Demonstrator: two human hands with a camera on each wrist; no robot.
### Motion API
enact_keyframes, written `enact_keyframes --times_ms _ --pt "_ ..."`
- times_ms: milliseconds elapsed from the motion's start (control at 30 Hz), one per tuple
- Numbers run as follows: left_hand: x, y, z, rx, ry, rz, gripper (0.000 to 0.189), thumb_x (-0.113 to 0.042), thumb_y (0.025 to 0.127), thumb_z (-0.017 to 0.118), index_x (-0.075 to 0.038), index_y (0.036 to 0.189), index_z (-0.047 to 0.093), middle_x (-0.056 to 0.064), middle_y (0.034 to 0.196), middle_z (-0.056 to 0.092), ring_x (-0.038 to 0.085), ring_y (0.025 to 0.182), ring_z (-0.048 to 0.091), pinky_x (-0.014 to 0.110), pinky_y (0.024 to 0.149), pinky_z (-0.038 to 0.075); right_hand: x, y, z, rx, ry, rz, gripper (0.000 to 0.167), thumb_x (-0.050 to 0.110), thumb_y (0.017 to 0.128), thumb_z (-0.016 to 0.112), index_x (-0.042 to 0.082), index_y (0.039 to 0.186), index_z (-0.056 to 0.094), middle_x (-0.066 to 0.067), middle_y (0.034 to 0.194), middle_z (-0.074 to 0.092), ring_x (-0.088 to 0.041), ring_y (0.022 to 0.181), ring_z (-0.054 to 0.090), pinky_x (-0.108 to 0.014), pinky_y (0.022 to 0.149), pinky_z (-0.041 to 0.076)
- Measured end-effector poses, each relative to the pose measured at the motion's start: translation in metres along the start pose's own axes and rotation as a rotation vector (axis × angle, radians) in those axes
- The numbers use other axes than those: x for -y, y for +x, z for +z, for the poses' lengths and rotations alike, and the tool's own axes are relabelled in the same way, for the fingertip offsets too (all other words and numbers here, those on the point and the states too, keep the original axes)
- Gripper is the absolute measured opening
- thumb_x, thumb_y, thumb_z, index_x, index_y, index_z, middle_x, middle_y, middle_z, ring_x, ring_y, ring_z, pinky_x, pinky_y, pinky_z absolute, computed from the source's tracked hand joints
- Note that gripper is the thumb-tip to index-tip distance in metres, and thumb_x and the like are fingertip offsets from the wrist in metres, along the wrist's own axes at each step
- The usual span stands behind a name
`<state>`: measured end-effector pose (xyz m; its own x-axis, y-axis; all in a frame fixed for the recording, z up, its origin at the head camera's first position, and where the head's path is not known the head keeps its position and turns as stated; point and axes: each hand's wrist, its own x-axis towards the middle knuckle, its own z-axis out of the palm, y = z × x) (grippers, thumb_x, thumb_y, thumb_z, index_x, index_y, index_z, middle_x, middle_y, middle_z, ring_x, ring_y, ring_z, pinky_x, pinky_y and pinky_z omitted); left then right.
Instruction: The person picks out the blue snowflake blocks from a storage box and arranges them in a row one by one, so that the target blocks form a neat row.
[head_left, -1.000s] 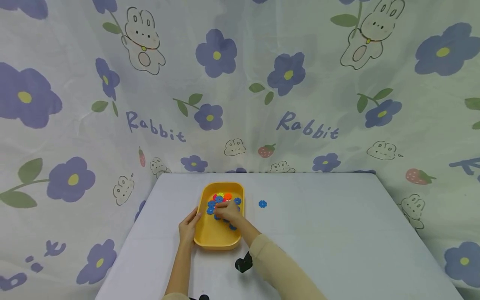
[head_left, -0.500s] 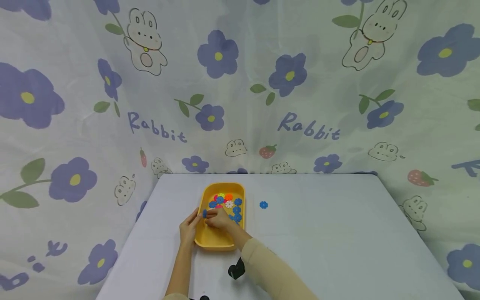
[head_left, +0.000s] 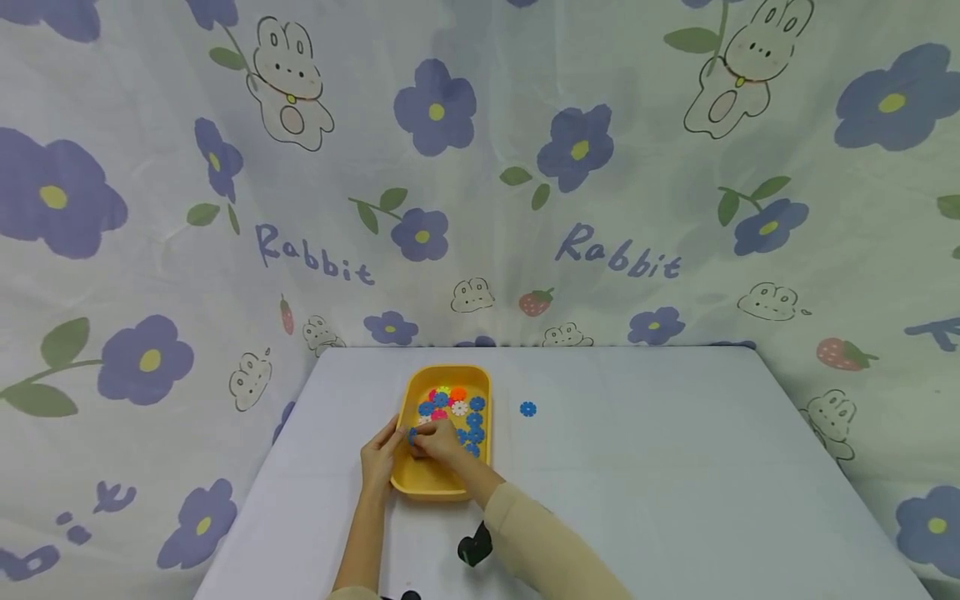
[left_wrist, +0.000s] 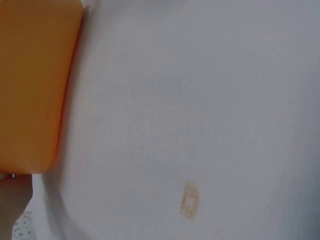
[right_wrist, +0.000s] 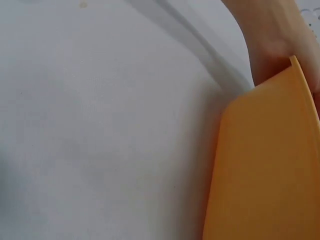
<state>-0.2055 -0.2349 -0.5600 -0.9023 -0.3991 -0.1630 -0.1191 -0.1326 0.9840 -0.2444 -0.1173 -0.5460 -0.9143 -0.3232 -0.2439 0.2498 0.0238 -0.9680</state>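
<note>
A yellow plastic tray [head_left: 431,481] stands on the white table with several flower-shaped plastic discs inside. My left hand [head_left: 377,457] grips its left rim, thumb over the edge and fingers outside. Over the tray's left half, my right hand [head_left: 438,440] pinches a blue snowflake disc [head_left: 412,436] by the thumb and fingertips, close to the left thumb. Several blue discs [head_left: 476,419] lie along the right wall. Pink, white, yellow and orange discs [head_left: 458,394] are gathered toward the back. The left wrist view shows the tray's outer wall [left_wrist: 32,85]; the pinched disc is outside both wrist views.
One loose blue disc [head_left: 528,409] lies on the table [head_left: 637,467] to the right of the tray. A black device [head_left: 475,546] is at the right wrist. A curtain [head_left: 510,217] printed with rabbits and flowers hangs behind the table's back edge.
From the pile, my right hand has moved left and toward me, bringing a blue disc to the tray's left side. It then dropped slightly. The left hand stays on the rim.
</note>
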Motion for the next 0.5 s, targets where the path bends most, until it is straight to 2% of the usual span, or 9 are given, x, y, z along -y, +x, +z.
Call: enact_keyframes --times_ms 167,333,400,500 --pt "0.001 0.000 0.000 -0.012 0.032 0.010 0.048 -0.022 0.090 0.065 -0.003 0.132 0.053 0.016 0.138 0.048 0.027 0.128 0.043 0.024 0.098 0.045 0.012 0.001 -0.018 -0.008 0.136 0.034 0.028 -0.009 0.087 0.058 -0.016 0.114 0.058 -0.029 0.091 0.067 -0.038 0.086 0.067 -0.038 0.077 0.057" --pt "0.001 -0.001 0.000 -0.003 0.033 0.015 0.047 -0.020 0.090 0.064 -0.001 0.132 0.052 0.018 0.138 0.047 0.030 0.129 0.042 0.019 0.095 0.046 0.027 0.000 -0.039 0.030 0.196 0.013 0.032 -0.006 0.088 0.059 -0.013 0.118 0.056 -0.026 0.087 0.069 -0.029 0.078 0.070 -0.042 0.082 0.054" --pt "0.001 -0.001 0.000 -0.003 0.037 0.008 0.047 -0.019 0.091 0.064 -0.001 0.133 0.051 0.018 0.139 0.046 0.030 0.130 0.041 0.020 0.096 0.044 0.031 0.000 -0.047 0.053 0.211 -0.011 0.033 -0.006 0.088 0.059 -0.013 0.120 0.054 -0.027 0.089 0.068 -0.025 0.074 0.071 -0.041 0.082 0.054" --pt "0.001 -0.001 0.000 -0.004 0.040 -0.008 0.048 -0.020 0.091 0.064 -0.002 0.133 0.051 0.016 0.140 0.045 0.028 0.132 0.040 0.026 0.102 0.040 0.038 -0.001 -0.058 0.057 0.234 -0.019 0.032 -0.006 0.087 0.060 -0.013 0.119 0.055 -0.028 0.090 0.068 -0.025 0.076 0.071 -0.043 0.084 0.053"
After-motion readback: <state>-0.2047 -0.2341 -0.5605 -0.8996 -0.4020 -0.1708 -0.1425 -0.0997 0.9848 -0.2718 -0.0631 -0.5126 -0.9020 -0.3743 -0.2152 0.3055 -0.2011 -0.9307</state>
